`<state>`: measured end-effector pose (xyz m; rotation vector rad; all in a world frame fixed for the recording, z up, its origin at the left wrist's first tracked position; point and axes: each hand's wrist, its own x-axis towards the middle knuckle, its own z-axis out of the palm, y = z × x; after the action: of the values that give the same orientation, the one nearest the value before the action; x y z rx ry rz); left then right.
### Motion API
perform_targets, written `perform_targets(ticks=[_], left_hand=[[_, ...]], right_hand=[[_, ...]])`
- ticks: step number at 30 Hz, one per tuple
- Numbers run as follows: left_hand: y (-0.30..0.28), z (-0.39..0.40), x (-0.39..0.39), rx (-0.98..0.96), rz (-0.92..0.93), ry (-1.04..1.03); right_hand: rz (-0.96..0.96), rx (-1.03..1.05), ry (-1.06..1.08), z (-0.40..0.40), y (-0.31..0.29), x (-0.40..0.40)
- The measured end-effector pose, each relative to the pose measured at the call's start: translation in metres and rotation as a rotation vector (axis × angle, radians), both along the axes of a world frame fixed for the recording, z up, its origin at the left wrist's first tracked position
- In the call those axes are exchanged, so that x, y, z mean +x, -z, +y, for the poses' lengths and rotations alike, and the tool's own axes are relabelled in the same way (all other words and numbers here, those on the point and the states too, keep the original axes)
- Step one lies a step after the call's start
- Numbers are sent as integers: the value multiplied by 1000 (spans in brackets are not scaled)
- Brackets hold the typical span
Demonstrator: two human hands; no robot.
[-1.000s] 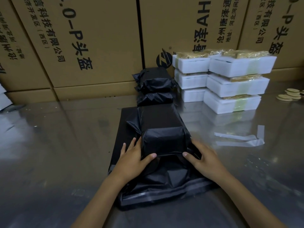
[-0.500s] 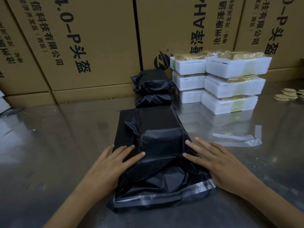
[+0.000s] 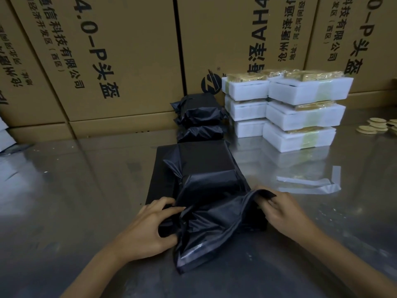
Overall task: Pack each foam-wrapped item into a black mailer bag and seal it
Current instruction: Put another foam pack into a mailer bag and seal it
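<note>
A black mailer bag (image 3: 206, 168) with a boxy item inside lies on a flat stack of black bags (image 3: 160, 173) in the middle of the steel table. Its open flap (image 3: 214, 229) with a shiny adhesive strip is lifted and crumpled toward me. My left hand (image 3: 150, 226) grips the flap's left side. My right hand (image 3: 281, 209) pinches the flap's right corner, raised off the table. Two sealed black parcels (image 3: 199, 117) are stacked behind. Several white foam-wrapped items (image 3: 300, 110) stand in two stacks at the back right.
Large cardboard cartons (image 3: 120, 61) wall off the back of the table (image 3: 75, 190). A peeled clear strip (image 3: 311, 183) lies right of the bag. Small round tan discs (image 3: 376, 125) sit at the far right edge.
Both hands were pressing flat beside the packed item. They now grasp the flap, which has been lifted off the table and folded up toward the item.
</note>
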<state>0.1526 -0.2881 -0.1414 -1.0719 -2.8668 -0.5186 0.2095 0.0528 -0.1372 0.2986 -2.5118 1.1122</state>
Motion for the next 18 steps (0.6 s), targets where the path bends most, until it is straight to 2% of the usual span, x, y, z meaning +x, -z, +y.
perform_targets(ticks=[3,5,9,12,15,18], left_hand=[[-2,-9,7,7,-121,24],[-2,-14,14,49,-113,14],[6,-4,31,105,170,-32],[5,7,41,249,270,28],[-6,17,48,519,248,142],[-26,30,58,912,42,3]], right_hand=[[-22,-81,114,-8,-2,-1],[-74,-196,162,-13,-2,-2],[-117,-332,195,-24,-3,2],[-131,-414,149,-29,-5,11],[-88,-506,156,-24,-4,25],[-5,-594,198,-19,-13,42]])
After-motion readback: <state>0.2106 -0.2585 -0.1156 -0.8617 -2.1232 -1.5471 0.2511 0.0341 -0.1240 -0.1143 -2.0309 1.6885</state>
